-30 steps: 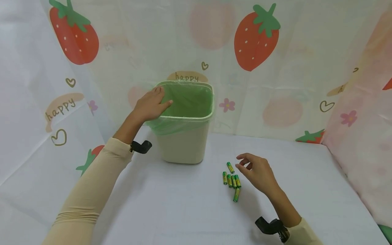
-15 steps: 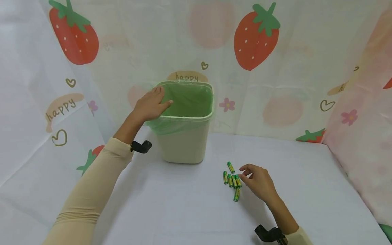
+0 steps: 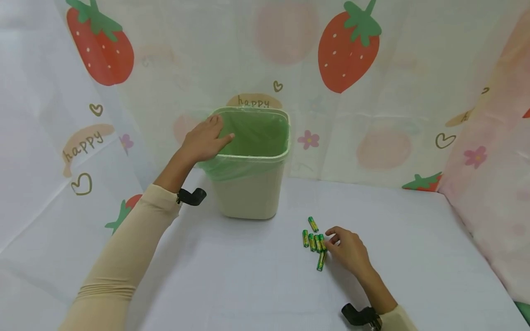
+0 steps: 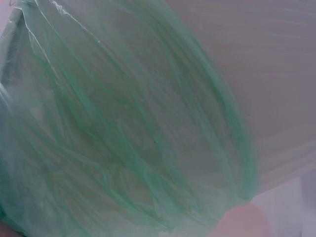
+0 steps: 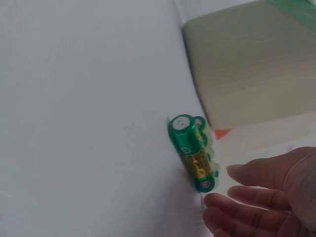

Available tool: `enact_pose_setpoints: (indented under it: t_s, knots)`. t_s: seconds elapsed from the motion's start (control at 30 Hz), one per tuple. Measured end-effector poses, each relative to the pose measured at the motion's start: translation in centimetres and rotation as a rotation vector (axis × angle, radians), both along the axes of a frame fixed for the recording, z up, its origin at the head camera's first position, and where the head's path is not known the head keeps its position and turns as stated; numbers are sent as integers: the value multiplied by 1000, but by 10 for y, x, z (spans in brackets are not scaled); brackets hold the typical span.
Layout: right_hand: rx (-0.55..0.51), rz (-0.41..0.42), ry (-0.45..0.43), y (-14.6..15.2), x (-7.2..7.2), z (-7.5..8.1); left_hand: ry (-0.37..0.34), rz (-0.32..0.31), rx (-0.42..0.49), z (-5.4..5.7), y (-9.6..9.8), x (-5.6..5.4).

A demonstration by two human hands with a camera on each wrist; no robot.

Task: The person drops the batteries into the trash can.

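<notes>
My left hand (image 3: 204, 140) rests on the left rim of a pale green trash can (image 3: 248, 197), thumb spread over its mouth. A thin green bag (image 3: 256, 133) lines the can and hangs over the rim; its wrinkled outer fold (image 4: 123, 123) fills most of the left wrist view. My right hand (image 3: 348, 250) is low over the table, just right of several small green and gold batteries (image 3: 305, 238). In the right wrist view, thumb and bent fingers stand apart, with nothing between them, beside a battery (image 5: 190, 143) that partly hides the others.
A white cloth (image 3: 232, 276) covers the table. Behind stands a curtain (image 3: 414, 69) printed with strawberries, hearts and flowers, close to the can's back. A pink sheet (image 3: 488, 207) rises along the right edge.
My right hand has come down and closer to the batteries, its fingertips now at the rightmost one of the row. My left hand stays on the rim.
</notes>
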State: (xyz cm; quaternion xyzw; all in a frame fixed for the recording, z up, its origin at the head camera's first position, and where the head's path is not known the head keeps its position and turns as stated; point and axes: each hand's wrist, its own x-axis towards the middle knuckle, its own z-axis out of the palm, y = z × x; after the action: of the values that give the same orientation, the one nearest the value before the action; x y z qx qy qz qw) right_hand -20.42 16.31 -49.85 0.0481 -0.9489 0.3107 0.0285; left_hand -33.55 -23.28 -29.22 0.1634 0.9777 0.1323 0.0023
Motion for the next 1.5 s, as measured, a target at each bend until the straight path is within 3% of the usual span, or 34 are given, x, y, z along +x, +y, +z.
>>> enact_pose_setpoints:
  t_s: [0.73,1.5]
  knots:
    - [22,-33,16,0,0,-7,0,9,8,1,1,-3]
    - [19,-52,19,7,-2,-14,0,-2,32,4,2,4]
